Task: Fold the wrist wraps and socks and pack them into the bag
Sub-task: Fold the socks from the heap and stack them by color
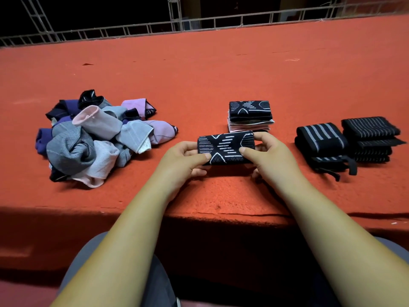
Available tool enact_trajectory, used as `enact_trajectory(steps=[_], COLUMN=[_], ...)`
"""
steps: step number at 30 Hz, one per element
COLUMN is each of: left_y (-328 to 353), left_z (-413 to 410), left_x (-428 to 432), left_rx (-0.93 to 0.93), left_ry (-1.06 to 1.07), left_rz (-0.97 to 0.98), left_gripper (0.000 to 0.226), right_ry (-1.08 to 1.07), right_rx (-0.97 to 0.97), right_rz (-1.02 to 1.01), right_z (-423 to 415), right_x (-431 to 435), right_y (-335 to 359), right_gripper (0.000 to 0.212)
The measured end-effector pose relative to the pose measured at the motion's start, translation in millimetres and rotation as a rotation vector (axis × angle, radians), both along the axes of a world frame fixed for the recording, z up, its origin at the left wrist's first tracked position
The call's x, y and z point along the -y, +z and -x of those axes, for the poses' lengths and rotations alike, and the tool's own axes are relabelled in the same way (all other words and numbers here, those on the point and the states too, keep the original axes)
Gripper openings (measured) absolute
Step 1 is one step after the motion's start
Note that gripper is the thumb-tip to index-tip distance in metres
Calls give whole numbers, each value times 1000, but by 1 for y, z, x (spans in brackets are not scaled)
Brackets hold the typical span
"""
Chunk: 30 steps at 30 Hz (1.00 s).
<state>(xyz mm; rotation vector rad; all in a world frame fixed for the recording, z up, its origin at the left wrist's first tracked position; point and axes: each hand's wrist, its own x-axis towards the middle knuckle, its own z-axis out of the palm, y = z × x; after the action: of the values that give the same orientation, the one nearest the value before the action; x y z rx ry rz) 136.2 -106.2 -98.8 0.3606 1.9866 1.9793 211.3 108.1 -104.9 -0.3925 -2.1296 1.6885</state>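
Surface: red carpet (221, 74) over a raised platform, with the front edge dropping into shadow near the person. Metal railing (177, 25) runs along the far edge and the room behind it is dark. Grey trousers (155, 284) show at the bottom of the frame.

Folded sock (225, 147): black with a white line pattern, patterned face up. Its long axis runs left-right, roughly parallel to the platform's front edge. It sits centre, near that edge, just in front of the stack of folded socks (250, 116). Can't tell if it rests on the carpet or is lifted slightly.

Left hand (183, 158) pinches the sock's left end, thumb on top and fingers curled underneath. Right hand (267, 158) pinches the right end, thumb on top and forefinger hooked over the far corner.

The stack has the same black pattern on top, with pale pink layers below.

Sock pile (97, 136) lies to the left, well apart: loose grey, pink, lilac, purple and black socks.

On the right are 2 stacks of wrist wraps, side by side. The near stack (318, 142) is black with wide grey stripes and has loose straps trailing forward. The far stack (371, 138) is black with thin stripes.
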Motion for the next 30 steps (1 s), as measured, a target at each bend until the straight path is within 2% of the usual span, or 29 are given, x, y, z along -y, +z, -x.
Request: enact_trajectory(steps=[4, 8, 12, 15, 21, 25, 30], left_y=[-4, -5, -5, -4, -9, -9, -15], left_z=[-1, 0, -2, -7, -10, -9, -8], left_x=[-9, -22, -38, -48, -62, -64, -66], left_rx=[-9, -94, -154, -128, -173, -242, -242], left_ry=[30, 11, -6, -28, -33, 1, 37], left_rz=[-24, -5, 72, 135, 178, 205, 218], left_gripper=[43, 34, 17, 16, 23, 28, 48], right_ry=[-90, -193, -226, -240, -212, -199, -187], right_rx=[40, 28, 36, 64, 108, 118, 146], right_rz=[-90, -216, -381, -433, -487, -506, -524], right_z=[1, -2, -11, -16, -24, -26, -30], right_x=[-8, -16, -23, -29, -37, -38, -39], right_y=[1, 3, 6, 7, 6, 6, 3], right_gripper=[25, 38, 23, 16, 35, 41, 42])
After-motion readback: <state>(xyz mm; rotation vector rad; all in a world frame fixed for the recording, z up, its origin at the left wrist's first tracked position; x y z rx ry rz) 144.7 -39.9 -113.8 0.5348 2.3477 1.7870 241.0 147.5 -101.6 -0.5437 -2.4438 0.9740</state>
